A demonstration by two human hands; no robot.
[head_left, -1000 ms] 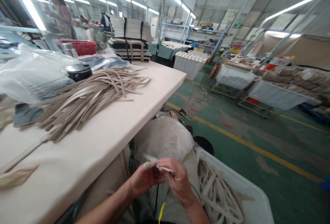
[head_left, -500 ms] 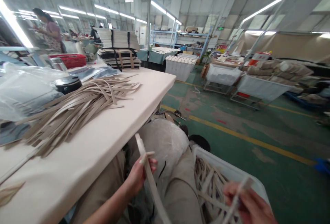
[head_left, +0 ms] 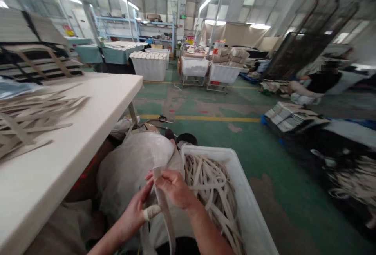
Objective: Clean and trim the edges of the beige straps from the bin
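My right hand (head_left: pixel 174 187) pinches the end of a beige fabric strap (head_left: pixel 166 216) between thumb and fingers over my lap. My left hand (head_left: pixel 138 208) is closed around the strap just beside it, its fingertips partly hidden behind the strap and the right hand. A pale wrap covers its thumb. The strap hangs down in a loop between my forearms. To the right of my lap, a white plastic bin (head_left: pixel 248 196) holds a tangled pile of similar straps (head_left: pixel 208 184).
At left, a pale table (head_left: pixel 96 118) carries loose flat strips (head_left: pixel 38 114) and strapped stacks (head_left: pixel 44 59). A clear plastic bag (head_left: pixel 129 169) lies by my legs. White carts (head_left: pixel 225 74) stand beyond the yellow floor line. A person (head_left: pixel 317 78) sits at far right.
My view has turned right. My right hand has come from over the bin to meet my left hand above my lap, bringing its strap end along.
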